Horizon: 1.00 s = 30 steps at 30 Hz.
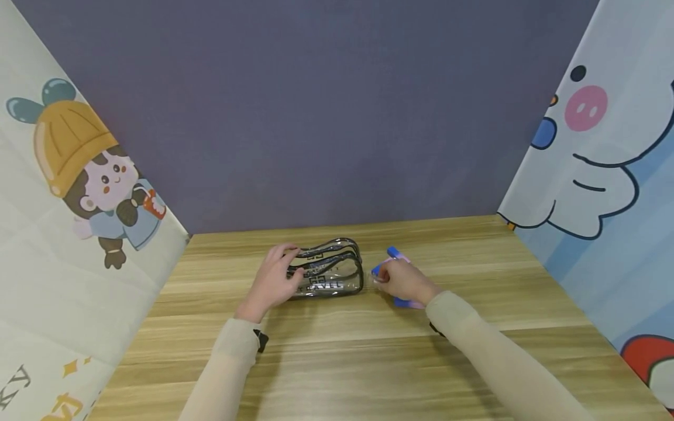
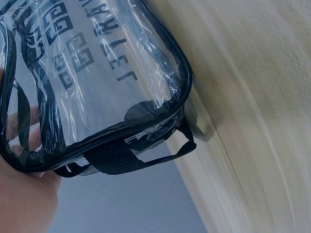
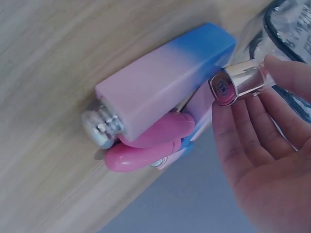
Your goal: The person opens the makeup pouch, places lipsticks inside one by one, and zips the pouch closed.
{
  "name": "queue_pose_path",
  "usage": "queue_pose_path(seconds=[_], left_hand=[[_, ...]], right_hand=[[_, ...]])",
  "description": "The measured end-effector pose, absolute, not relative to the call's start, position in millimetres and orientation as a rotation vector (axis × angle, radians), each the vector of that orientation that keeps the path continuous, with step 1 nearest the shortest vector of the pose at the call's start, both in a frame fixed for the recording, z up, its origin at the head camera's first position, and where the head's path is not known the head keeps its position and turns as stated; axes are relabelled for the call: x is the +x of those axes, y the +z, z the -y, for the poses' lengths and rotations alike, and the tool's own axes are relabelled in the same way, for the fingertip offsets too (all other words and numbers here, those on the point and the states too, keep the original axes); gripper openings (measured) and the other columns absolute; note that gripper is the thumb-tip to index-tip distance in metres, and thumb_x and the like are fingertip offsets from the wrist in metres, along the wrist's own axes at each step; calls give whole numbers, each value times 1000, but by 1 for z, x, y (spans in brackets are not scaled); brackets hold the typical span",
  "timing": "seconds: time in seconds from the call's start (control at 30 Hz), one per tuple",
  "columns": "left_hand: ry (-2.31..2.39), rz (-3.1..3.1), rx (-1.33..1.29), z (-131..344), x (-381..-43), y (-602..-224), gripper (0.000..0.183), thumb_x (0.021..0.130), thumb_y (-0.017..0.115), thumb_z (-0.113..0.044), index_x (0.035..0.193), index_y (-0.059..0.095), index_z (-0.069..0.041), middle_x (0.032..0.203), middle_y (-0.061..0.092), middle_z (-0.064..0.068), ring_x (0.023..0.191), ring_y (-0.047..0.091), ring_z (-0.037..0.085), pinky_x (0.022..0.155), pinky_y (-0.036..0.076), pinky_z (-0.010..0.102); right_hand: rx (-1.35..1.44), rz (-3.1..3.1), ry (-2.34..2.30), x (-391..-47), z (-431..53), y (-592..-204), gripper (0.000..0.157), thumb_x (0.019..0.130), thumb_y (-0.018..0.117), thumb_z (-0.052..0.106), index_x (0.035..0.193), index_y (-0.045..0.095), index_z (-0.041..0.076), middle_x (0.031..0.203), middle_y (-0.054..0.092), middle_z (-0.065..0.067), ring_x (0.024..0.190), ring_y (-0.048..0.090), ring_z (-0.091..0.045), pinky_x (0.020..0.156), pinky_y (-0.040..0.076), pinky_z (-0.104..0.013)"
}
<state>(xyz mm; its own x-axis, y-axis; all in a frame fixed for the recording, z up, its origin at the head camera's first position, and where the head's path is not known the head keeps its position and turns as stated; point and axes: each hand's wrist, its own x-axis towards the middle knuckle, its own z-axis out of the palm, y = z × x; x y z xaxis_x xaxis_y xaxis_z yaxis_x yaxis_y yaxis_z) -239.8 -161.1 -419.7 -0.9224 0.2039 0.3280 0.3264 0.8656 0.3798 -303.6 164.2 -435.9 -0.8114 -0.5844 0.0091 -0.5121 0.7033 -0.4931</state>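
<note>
A clear toiletry bag [image 1: 333,285] with black piping and TRAVEL lettering lies on the table, its upper edge parted. My left hand [image 1: 275,279] holds the bag's left end; through the clear plastic [image 2: 99,104] some of its fingers show in the left wrist view. Just right of the bag, my right hand [image 1: 402,280] pinches a small shiny gold lipstick tube [image 3: 243,82] between thumb and fingers. Beneath and beside that hand lie pink-and-blue angular bottles [image 3: 160,73], one with a silvery neck, and rounded pink pieces [image 3: 143,155].
The wood-grain table [image 1: 337,362] ends at a dark grey panel [image 1: 337,117] behind. Cartoon-printed sheets hang on the left [image 1: 52,245] and right [image 1: 621,193]. A black strap handle [image 2: 116,158] sticks out from the bag's end.
</note>
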Motion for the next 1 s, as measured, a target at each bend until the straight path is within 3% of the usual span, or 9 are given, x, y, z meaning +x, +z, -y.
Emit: queue_pose_path(seconds=[0.23,0.57,1.0], left_hand=[[-639,2764,-399,161,-239,-419,55,97,56,-29,142,54,3,149,47,14,141,37,35,117,31,55],[-623,2747,-402,161,-241,-421,55,97,56,-28,142,55,3,147,48,15,140,38,35,116,33,55],[-597,2742,-402,161,-243,-423,56,96,53,-29,142,55,2,147,47,14,140,38,34,116,33,53]], right_hand=[[-840,-2751,-883,-306,-164,-434,11,89,78,13,95,74,6,86,69,2,77,64,-12,75,57,-34],[-770,-2678,-1079,-306,-167,-429,12,88,75,8,99,74,3,88,69,-1,81,64,-15,74,57,-33],[-737,-2639,-1256,-302,-168,-429,16,91,74,14,104,73,5,95,69,-3,89,65,-20,78,57,-35]])
